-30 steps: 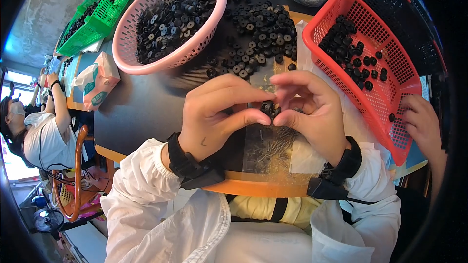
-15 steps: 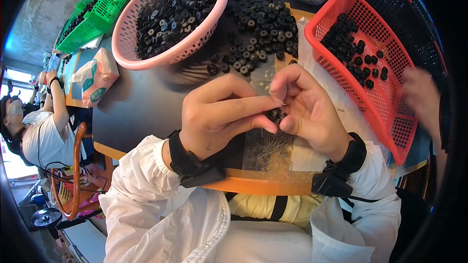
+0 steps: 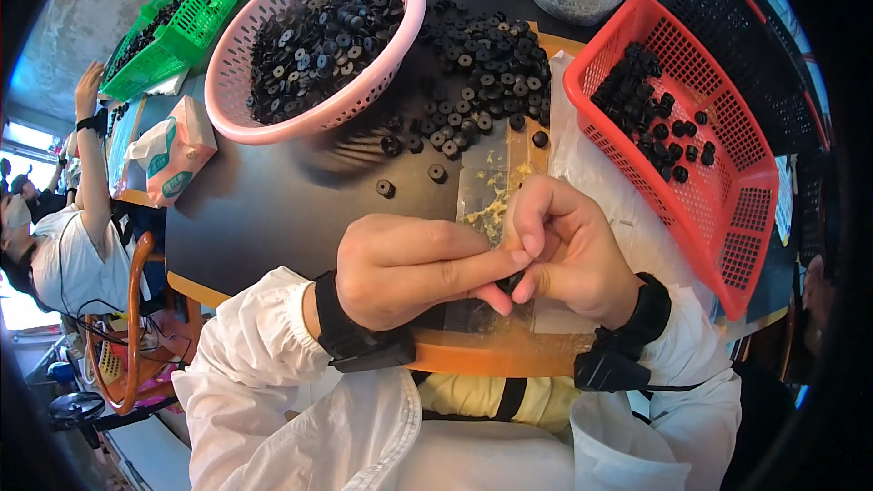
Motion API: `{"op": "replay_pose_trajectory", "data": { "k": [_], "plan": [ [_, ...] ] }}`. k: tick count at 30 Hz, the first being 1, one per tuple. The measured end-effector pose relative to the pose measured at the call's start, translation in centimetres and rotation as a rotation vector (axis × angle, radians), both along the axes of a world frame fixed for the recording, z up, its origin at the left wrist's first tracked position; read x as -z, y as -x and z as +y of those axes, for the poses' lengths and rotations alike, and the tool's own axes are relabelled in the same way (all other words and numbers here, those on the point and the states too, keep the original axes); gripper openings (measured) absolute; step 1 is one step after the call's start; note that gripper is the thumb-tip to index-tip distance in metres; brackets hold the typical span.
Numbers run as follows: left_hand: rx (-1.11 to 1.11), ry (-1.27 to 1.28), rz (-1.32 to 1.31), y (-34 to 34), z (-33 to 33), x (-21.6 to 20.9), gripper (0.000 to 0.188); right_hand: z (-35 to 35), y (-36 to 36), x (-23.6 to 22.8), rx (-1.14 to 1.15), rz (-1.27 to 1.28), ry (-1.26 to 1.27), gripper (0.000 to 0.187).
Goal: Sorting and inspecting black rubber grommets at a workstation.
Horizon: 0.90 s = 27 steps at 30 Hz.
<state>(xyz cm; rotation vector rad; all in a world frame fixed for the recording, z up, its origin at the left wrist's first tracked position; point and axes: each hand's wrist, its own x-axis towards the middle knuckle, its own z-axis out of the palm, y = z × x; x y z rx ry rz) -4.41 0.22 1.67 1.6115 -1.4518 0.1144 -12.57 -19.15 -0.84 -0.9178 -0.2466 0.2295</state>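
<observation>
My left hand (image 3: 409,265) and my right hand (image 3: 577,259) meet above the table's near edge, fingertips pinched together. Between them is a small black knob-like part (image 3: 511,282), mostly covered by the fingers. Any finer piece held with it is hidden. Beyond my hands spreads a pile of black round parts with centre holes (image 3: 496,64). Two loose parts, one black part (image 3: 386,188) and another black part (image 3: 437,173), lie nearer my left hand. Yellowish crumbs (image 3: 496,209) are scattered just past my fingers.
A pink basket (image 3: 223,95) full of black parts stands at the back left, beside a tissue pack (image 3: 177,150). On the right is a red basket (image 3: 637,177) with black knobs; behind it sits a clear tub of thin metal pins (image 3: 577,0). A green basket (image 3: 195,32) and a co-worker (image 3: 77,255) are far left.
My hands sit slightly lower in view, fingertips closer round the black part. The co-worker at left has raised an arm toward the green basket. Another person's hand at right has drawn back from the red basket.
</observation>
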Motion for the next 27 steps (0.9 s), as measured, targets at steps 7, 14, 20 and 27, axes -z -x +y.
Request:
{"op": "replay_pose_trajectory", "data": {
  "k": [7, 14, 20, 27],
  "plan": [
    [-0.036, 0.054, 0.04, -0.9, -0.2, 0.6, 0.042, 0.0, 0.1, -2.4, 0.176, -0.08, 0.278, 0.042],
    [-0.308, 0.22, 0.122, -2.4, 0.5, 1.1, 0.019, -3.8, 0.4, -7.8, 1.163, -0.499, 2.023, 0.024],
    [-0.379, 0.118, 0.088, -2.9, 0.1, 1.2, 0.013, -1.6, -0.5, -5.0, 0.849, -0.731, 1.924, 0.026],
    [-0.206, -0.07, -0.153, -2.5, -2.2, 2.6, 0.02, -1.8, -1.3, -1.0, 0.631, -0.658, 1.98, 0.035]
  ]
}}
